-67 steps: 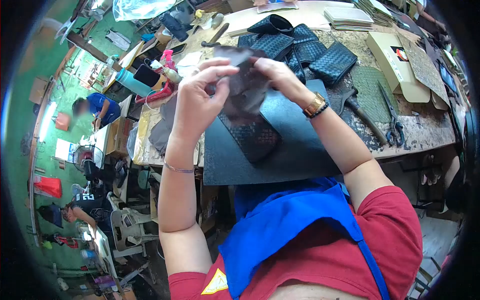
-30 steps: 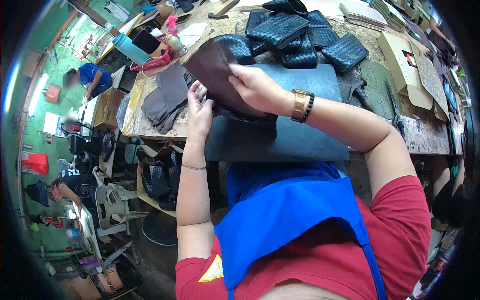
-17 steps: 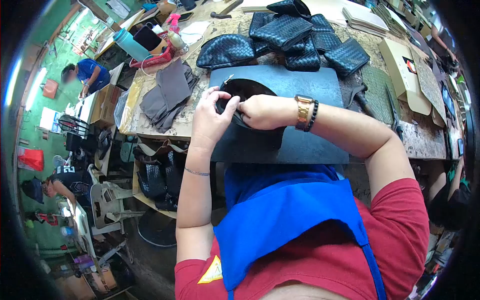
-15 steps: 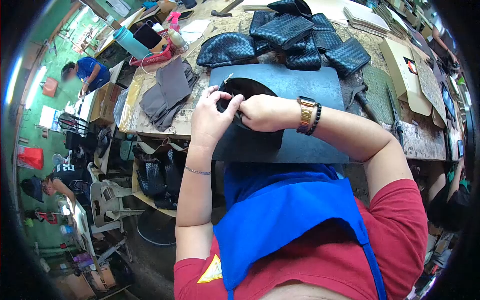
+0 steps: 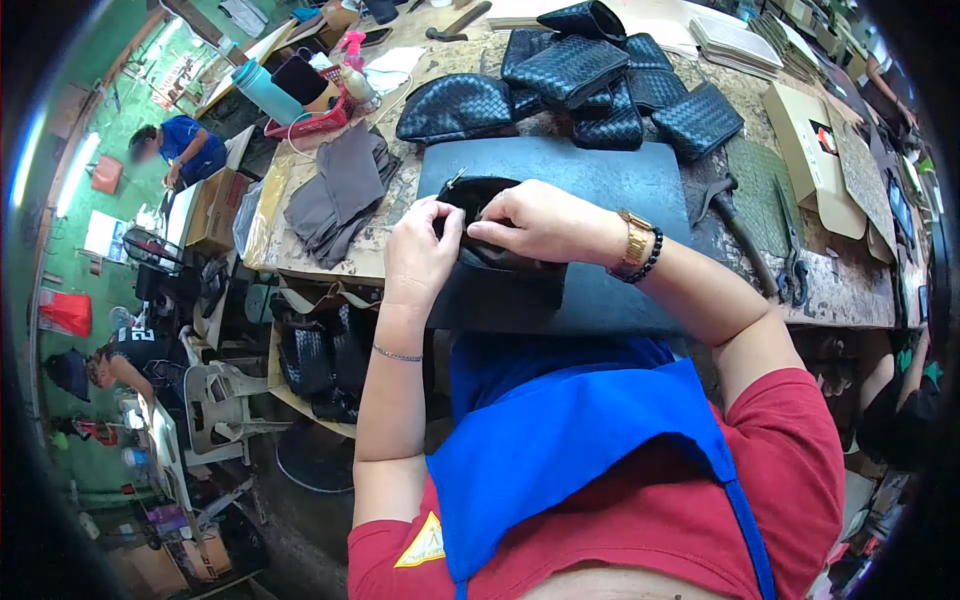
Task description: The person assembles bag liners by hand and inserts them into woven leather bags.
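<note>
A dark pouch with an open mouth and a small metal piece at its top left lies over the dark board before me. My left hand pinches the left part of its rim, thumb and fingers together. Close to its right, my right hand has its fingers curled at the mouth, the fingertips partly inside and hidden. Black woven pouches are piled beyond the board. Folded dark cloth lies to the left.
A hammer and scissors lie right of the board, near a cardboard box. A red basket and teal bottle stand at the back left. Two people work at the far left; another person's arm shows at the right.
My right hand has moved slightly from the left hand, its wrist turned and the forearm lower. Both hands sit a little lower, and the pouch mouth shows between them.
</note>
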{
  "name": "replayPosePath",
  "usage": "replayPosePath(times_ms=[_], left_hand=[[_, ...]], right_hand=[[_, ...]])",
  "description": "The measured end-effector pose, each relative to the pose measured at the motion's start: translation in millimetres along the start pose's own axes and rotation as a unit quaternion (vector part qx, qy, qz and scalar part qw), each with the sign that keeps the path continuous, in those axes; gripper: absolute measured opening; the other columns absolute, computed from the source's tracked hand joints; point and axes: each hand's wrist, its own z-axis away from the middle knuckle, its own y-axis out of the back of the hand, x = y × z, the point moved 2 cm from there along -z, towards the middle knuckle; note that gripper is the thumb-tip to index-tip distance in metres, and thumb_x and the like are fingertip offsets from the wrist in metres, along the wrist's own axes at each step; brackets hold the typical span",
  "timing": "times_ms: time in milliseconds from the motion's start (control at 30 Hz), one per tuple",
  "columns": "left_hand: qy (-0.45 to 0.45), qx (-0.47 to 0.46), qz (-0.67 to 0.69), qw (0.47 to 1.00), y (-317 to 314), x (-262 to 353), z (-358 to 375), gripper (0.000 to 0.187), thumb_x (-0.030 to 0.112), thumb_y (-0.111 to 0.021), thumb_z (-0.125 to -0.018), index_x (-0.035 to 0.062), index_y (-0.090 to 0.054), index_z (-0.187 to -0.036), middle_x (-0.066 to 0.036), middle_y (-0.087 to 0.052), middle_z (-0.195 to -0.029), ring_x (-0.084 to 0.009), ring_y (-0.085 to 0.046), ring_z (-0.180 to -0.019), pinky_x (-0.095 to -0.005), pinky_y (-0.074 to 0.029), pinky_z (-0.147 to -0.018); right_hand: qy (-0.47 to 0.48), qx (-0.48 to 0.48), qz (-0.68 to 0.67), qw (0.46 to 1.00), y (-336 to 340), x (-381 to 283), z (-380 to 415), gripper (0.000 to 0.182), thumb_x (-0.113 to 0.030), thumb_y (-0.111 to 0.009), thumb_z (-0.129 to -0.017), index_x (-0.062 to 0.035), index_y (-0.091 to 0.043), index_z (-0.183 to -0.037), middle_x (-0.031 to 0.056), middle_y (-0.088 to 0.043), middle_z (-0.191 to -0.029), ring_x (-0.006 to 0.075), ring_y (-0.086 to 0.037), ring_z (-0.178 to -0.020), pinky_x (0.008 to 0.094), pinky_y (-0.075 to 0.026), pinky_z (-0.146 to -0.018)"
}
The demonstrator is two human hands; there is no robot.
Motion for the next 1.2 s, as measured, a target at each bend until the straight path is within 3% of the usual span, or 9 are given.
replayPosePath(times_ms=[100,300,367,600,800,900,1000,1033,1200], left_hand=[[0.044,-0.033,0.006,0.998,4,15,1,0.030,0.031,-0.072,-0.082,0.0023,-0.072,-0.090,-0.018,-0.068,-0.112,-0.0339,-0.066,-0.101,-0.0383,-0.052,-0.087],[-0.036,0.009,-0.047,0.998,-5,-3,0,0.028,0.023,-0.073,-0.081,-0.0006,-0.072,-0.097,-0.017,-0.071,-0.101,-0.0277,-0.068,-0.095,-0.0334,-0.051,-0.087],[-0.001,-0.005,-0.017,1.000,-4,-3,0,0.026,0.021,-0.073,-0.080,-0.0009,-0.072,-0.095,-0.018,-0.071,-0.104,-0.0281,-0.068,-0.099,-0.0342,-0.050,-0.089],[0.029,-0.015,0.037,0.999,0,15,3,0.019,0.017,-0.072,-0.079,-0.0008,-0.069,-0.084,-0.018,-0.068,-0.113,-0.0296,-0.065,-0.109,-0.0356,-0.048,-0.093],[-0.026,-0.006,0.054,0.998,-1,7,-4,0.016,0.014,-0.073,-0.077,-0.0001,-0.068,-0.081,-0.020,-0.064,-0.124,-0.0307,-0.064,-0.112,-0.0360,-0.048,-0.094],[-0.030,-0.017,0.073,0.997,0,4,-7,0.015,0.012,-0.073,-0.074,-0.0004,-0.067,-0.080,-0.023,-0.062,-0.125,-0.0320,-0.062,-0.114,-0.0360,-0.047,-0.097],[-0.032,-0.040,0.061,0.997,3,0,-10,0.016,0.012,-0.072,-0.071,-0.0002,-0.067,-0.081,-0.025,-0.061,-0.126,-0.0342,-0.061,-0.116,-0.0361,-0.045,-0.100],[-0.031,-0.046,0.055,0.997,5,2,-11,0.017,0.012,-0.072,-0.070,-0.0001,-0.067,-0.081,-0.025,-0.061,-0.126,-0.0346,-0.061,-0.116,-0.0361,-0.045,-0.100],[-0.037,-0.067,0.033,0.997,12,6,-16,0.019,0.015,-0.070,-0.070,0.0007,-0.068,-0.083,-0.025,-0.060,-0.127,-0.0361,-0.061,-0.115,-0.0365,-0.046,-0.099]], right_hand=[[0.028,0.026,-0.010,0.999,-1,3,7,0.034,-0.032,-0.061,-0.091,0.0005,-0.072,-0.088,0.0228,-0.067,-0.076,0.0369,-0.066,-0.069,0.0414,-0.052,-0.067],[0.043,0.064,-0.047,0.996,-2,13,16,0.029,-0.030,-0.073,-0.086,-0.0019,-0.073,-0.090,0.0157,-0.072,-0.082,0.0265,-0.069,-0.070,0.0349,-0.052,-0.065],[0.025,0.089,-0.108,0.990,-1,14,18,0.027,-0.028,-0.077,-0.083,-0.0020,-0.073,-0.088,0.0134,-0.072,-0.081,0.0227,-0.068,-0.070,0.0329,-0.051,-0.064],[-0.025,0.122,-0.039,0.991,13,12,14,0.030,-0.028,-0.078,-0.078,-0.0044,-0.070,-0.094,0.0154,-0.069,-0.080,0.0297,-0.068,-0.075,0.0367,-0.052,-0.068],[0.085,0.182,0.105,0.974,9,23,-5,0.020,-0.026,-0.071,-0.081,-0.0071,-0.072,-0.088,0.0136,-0.067,-0.083,0.0336,-0.065,-0.080,0.0402,-0.052,-0.072],[0.022,0.115,0.109,0.987,17,23,-9,0.019,-0.026,-0.072,-0.080,-0.0083,-0.073,-0.085,0.0124,-0.068,-0.091,0.0318,-0.065,-0.087,0.0396,-0.052,-0.078],[0.135,0.150,0.077,0.976,25,30,-14,0.020,-0.027,-0.075,-0.079,-0.0081,-0.073,-0.085,0.0117,-0.067,-0.101,0.0327,-0.064,-0.093,0.0414,-0.051,-0.083],[0.131,0.130,0.081,0.979,28,30,-14,0.022,-0.027,-0.076,-0.078,-0.0069,-0.074,-0.087,0.0136,-0.065,-0.116,0.0332,-0.062,-0.106,0.0415,-0.048,-0.092],[0.024,-0.003,-0.119,0.993,42,49,-31,0.023,-0.024,-0.075,-0.079,-0.0064,-0.077,-0.092,0.0189,-0.060,-0.132,0.0275,-0.059,-0.118,0.0367,-0.045,-0.101]])
